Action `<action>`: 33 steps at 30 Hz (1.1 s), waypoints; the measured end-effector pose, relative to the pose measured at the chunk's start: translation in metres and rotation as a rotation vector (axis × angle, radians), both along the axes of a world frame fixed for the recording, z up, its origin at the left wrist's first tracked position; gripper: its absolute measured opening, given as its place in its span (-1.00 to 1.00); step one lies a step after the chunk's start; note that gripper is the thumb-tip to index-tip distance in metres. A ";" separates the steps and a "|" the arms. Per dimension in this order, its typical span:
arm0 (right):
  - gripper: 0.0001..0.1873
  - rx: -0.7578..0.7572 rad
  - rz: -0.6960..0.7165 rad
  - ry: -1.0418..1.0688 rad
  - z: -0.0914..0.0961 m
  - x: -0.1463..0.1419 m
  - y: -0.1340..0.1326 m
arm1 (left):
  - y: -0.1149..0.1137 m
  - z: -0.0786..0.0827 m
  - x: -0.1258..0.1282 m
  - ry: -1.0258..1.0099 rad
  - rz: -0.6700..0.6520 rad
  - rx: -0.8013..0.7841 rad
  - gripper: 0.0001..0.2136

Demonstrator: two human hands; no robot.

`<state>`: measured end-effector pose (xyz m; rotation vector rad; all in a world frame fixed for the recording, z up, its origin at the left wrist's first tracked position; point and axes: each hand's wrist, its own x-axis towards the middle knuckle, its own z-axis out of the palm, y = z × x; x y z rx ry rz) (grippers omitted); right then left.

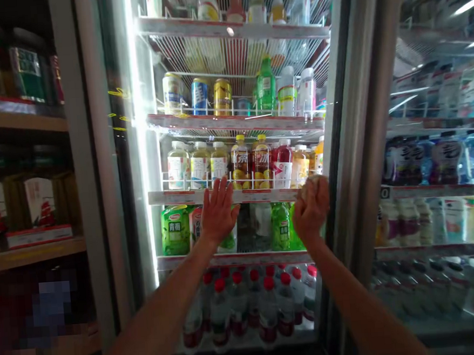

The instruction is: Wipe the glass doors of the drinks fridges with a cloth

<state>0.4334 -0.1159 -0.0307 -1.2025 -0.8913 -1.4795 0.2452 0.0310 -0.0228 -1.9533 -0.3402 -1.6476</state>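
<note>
My left hand (219, 211) is raised in front of the lit drinks cooler, its fingers stretched out and its palm toward the shelves. It overlaps the front edge of the third shelf (173, 197). Whether it touches glass I cannot tell. On the right, my right hand (313, 210) is closed near the cooler's right frame, with something pale and bunched at its fingers that I cannot make out. Behind the hands stand bottled teas (241, 161) with yellow caps, pale-labelled bottles (199, 166), and green drink packs (176, 230) on the shelf below.
Cans (222, 96) and a green bottle (266, 86) stand on a higher shelf. Red-capped bottles (238, 302) fill the bottom. A metal door frame (370, 136) borders the right side; shelves of jars (26, 68) are at the left.
</note>
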 end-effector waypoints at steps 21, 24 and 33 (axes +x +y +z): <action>-0.41 -0.392 0.070 -0.227 -0.066 -0.059 0.028 | 0.007 -0.032 -0.013 0.009 -0.007 -0.003 -0.47; -0.43 -0.318 0.014 -0.161 -0.073 -0.025 0.002 | 0.006 -0.041 -0.015 0.025 -0.007 -0.021 -0.48; -0.39 -0.317 0.079 -0.061 -0.092 -0.065 0.026 | 0.006 -0.050 -0.018 0.026 -0.030 -0.034 -0.46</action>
